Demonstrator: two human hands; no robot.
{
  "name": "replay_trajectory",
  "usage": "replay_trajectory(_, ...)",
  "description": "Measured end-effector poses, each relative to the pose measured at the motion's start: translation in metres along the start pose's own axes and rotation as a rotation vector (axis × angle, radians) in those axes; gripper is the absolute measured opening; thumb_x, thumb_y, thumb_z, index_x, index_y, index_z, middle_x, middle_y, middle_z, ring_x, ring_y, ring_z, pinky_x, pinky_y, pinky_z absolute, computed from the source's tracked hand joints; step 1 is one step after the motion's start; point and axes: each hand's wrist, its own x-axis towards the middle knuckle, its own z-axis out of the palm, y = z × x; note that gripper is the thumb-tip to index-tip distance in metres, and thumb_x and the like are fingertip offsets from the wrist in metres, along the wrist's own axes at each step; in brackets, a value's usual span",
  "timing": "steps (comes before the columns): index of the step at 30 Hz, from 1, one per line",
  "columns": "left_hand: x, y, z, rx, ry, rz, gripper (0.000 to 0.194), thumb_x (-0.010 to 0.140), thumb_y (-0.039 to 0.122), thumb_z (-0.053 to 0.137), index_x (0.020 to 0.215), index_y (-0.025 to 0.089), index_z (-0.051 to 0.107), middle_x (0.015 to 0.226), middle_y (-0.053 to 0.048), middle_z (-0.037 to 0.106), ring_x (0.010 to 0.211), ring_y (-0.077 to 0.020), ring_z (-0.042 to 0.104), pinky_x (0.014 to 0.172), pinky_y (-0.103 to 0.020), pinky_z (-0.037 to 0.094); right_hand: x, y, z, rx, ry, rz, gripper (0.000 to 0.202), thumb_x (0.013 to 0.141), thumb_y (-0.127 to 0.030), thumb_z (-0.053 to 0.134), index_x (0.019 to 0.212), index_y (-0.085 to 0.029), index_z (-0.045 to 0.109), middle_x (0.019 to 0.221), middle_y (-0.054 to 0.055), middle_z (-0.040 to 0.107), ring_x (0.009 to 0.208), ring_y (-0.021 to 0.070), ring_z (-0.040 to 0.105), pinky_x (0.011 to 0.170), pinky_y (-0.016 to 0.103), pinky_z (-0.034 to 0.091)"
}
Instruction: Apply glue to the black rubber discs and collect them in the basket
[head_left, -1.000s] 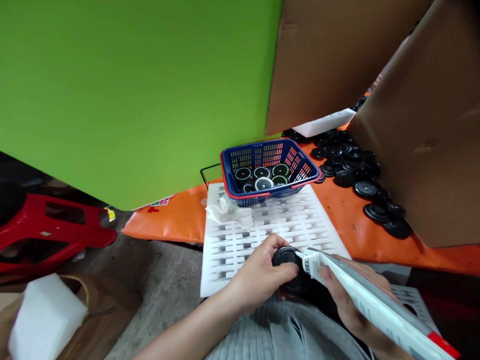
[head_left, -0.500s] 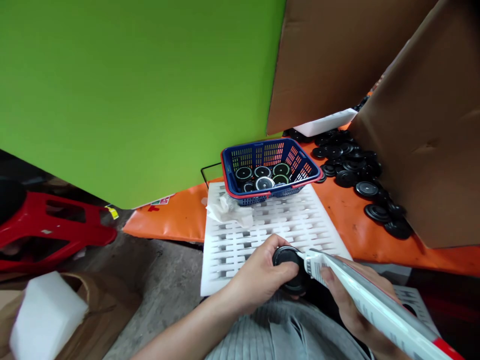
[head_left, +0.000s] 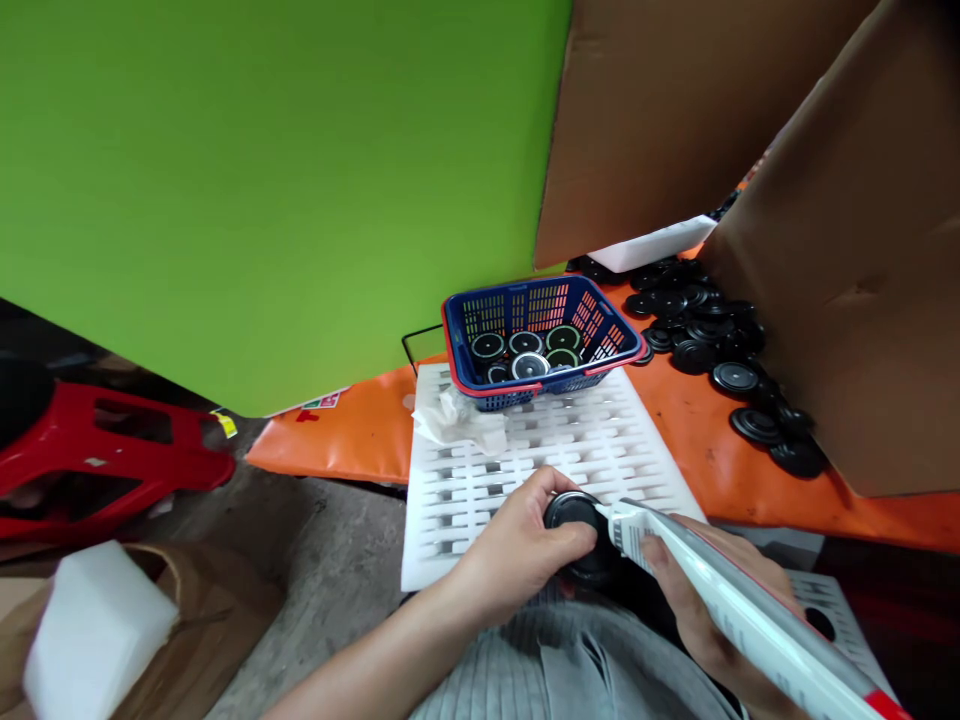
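My left hand (head_left: 531, 548) is closed on a round black disc (head_left: 576, 512) with a raised rim, the thumb lying over its face. It is held low over my lap, at the near edge of a white slotted board (head_left: 465, 500). In my right hand (head_left: 694, 600) is a long white and grey squeeze tube (head_left: 739, 600) with a red end, slanting down to the right. The tube's narrow white nozzle meets the right side of the disc's rim. Whether anything flows from it is too small to tell.
A blue basket (head_left: 487, 390) with several round discs stands on the board's far end, beside crumpled whitish plastic (head_left: 465, 425). Many black discs (head_left: 694, 355) lie on the orange surface (head_left: 675, 440). Cardboard (head_left: 862, 300), a green panel (head_left: 285, 180) and a red stool (head_left: 112, 440) surround the spot.
The disc has turned or tilted slightly in my left hand against the nozzle. Both hands stay almost where they were.
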Motion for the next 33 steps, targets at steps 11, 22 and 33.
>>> replay_trajectory(11, 0.000, 0.001, 0.000, 0.013, -0.005, -0.005, 0.021, 0.073, 0.020, 0.062, 0.094, 0.018, 0.057, 0.076, 0.002, 0.058, 0.064, -0.0111, 0.054, 0.057, -0.022, 0.047, -0.010, 0.005, 0.001, -0.036, 0.037, -0.022, 0.017, 0.078, -0.009, 0.067, 0.087, -0.023, 0.062, 0.068, -0.005, 0.068, 0.052, 0.0176, 0.067, 0.050, 0.027, 0.059)
replay_trajectory(22, 0.000, 0.007, -0.002, 0.065, 0.030, 0.013, 0.036, 0.077, 0.022, 0.061, 0.112, 0.018, 0.059, 0.079, 0.001, 0.060, 0.063, -0.0101, 0.052, 0.055, -0.019, 0.039, -0.003, 0.005, -0.001, -0.060, 0.023, -0.095, 0.020, 0.078, -0.004, 0.064, 0.085, -0.023, 0.061, 0.061, -0.003, 0.065, 0.047, 0.0209, 0.066, 0.040, 0.031, 0.056)
replay_trajectory(33, 0.001, 0.002, 0.002, -0.040, 0.056, 0.005, 0.026, 0.070, 0.019, 0.060, 0.093, 0.021, 0.048, 0.072, 0.004, 0.055, 0.058, -0.0103, 0.051, 0.048, -0.020, 0.045, -0.010, 0.005, 0.000, -0.111, 0.024, -0.105, 0.019, 0.076, -0.005, 0.065, 0.076, -0.022, 0.058, 0.059, -0.004, 0.062, 0.048, 0.0209, 0.066, 0.039, 0.032, 0.055)
